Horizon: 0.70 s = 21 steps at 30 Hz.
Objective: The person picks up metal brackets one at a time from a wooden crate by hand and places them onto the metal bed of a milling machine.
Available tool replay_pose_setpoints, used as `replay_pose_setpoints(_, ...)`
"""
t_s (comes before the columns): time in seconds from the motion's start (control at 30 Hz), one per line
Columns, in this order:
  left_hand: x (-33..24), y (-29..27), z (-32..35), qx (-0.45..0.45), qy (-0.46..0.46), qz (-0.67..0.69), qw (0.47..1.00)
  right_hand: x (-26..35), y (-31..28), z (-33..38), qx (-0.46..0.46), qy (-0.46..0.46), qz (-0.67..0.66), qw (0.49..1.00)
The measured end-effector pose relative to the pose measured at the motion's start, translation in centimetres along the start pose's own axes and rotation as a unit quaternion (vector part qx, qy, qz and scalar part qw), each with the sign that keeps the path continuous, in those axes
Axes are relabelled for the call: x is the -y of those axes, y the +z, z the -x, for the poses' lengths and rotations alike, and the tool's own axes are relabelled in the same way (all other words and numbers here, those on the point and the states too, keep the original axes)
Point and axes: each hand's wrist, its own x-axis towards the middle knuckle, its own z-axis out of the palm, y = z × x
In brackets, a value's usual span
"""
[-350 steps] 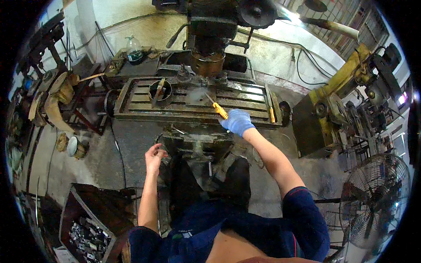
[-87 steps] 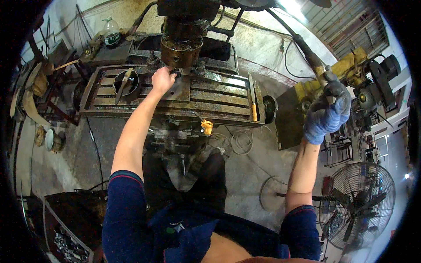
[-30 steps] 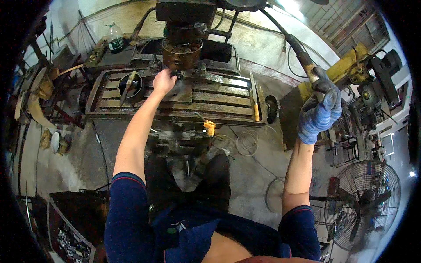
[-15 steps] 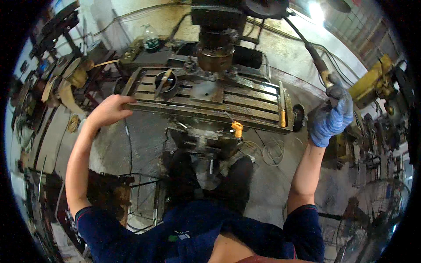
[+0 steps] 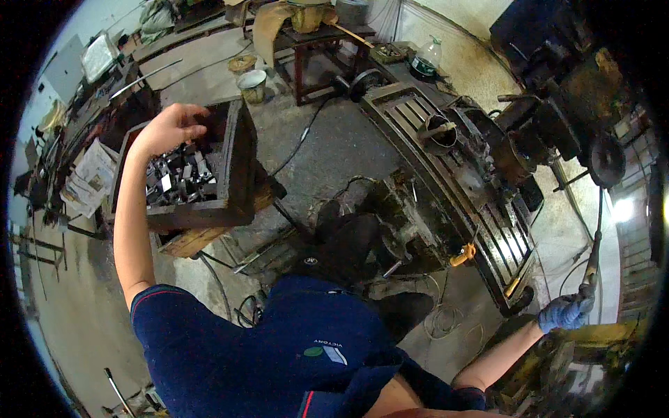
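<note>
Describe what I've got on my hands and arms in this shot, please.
Your left hand has no glove, while your right hand wears a blue fabric glove. Both forearms are bare below short navy sleeves. The left sleeve has thin red trim at its cuff; the right sleeve is only partly in view.

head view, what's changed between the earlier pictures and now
Since the first picture, the right hand has let go of the yellow tool and taken hold of the lever. The left hand has moved leftward from the machine table to above the box of metal pieces. The view swung left. The pot stays on the table.
</note>
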Motion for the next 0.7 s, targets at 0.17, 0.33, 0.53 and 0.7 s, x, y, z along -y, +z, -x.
replay_pose_setpoints(0.17,3.0,3.1,0.2,0.027,-0.05,0.018,0.998,0.5,0.2,1.1,0.01,0.032,-0.016,0.999)
replay_pose_setpoints(0.33,6.1,7.2,-4.4,0.167,0.073,-0.084,0.98,1.6,1.4,2.0,0.009,0.102,-0.129,0.986)
replay_pose_setpoints(0.53,8.1,9.1,-4.1,0.235,0.085,-0.068,0.966,4.0,2.3,2.0,0.018,0.098,-0.114,0.988)
replay_pose_setpoints(0.7,11.3,10.3,-5.5,0.232,0.127,-0.066,0.962,5.3,2.5,0.4,0.062,0.044,-0.125,0.989)
